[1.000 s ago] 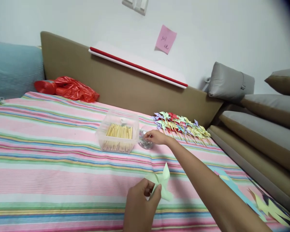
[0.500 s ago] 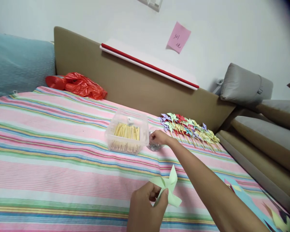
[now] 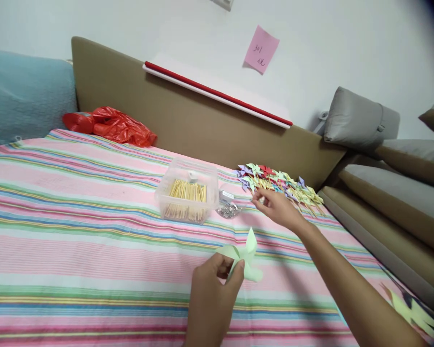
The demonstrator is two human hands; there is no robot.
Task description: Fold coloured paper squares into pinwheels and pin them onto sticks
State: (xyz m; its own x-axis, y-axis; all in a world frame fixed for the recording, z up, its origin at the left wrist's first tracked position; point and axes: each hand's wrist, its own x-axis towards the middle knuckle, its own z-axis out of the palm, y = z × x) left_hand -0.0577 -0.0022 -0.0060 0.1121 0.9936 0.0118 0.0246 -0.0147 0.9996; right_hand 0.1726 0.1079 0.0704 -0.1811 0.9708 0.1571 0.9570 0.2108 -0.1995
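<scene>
Between the thumb and fingers of my left hand [image 3: 213, 289] is a pale green paper pinwheel [image 3: 250, 250], its blades curled in to the middle. My right hand [image 3: 277, 209] hovers with thumb and fingers pinched together. Anything between those fingertips is too small to name. Just left of it lies a clear container of small silvery pins [image 3: 228, 210]. A clear plastic box [image 3: 213, 195] filled with thin wooden sticks [image 3: 188, 191] stands beside the pins. Behind my right hand, finished pinwheels on sticks [image 3: 280, 180] lie in a colourful pile.
A striped cloth [image 3: 94, 260] covers the surface. A red plastic bag [image 3: 123, 127] lies at the back left by a brown board [image 3: 202, 125]. Grey and brown cushions [image 3: 383, 193] line the right side, with yellow paper pieces [image 3: 412, 311] at the lower right.
My right hand has lifted from the pin container and moved right, fingers pinched. My left hand has shifted slightly up and left with the pinwheel. The view has turned a little.
</scene>
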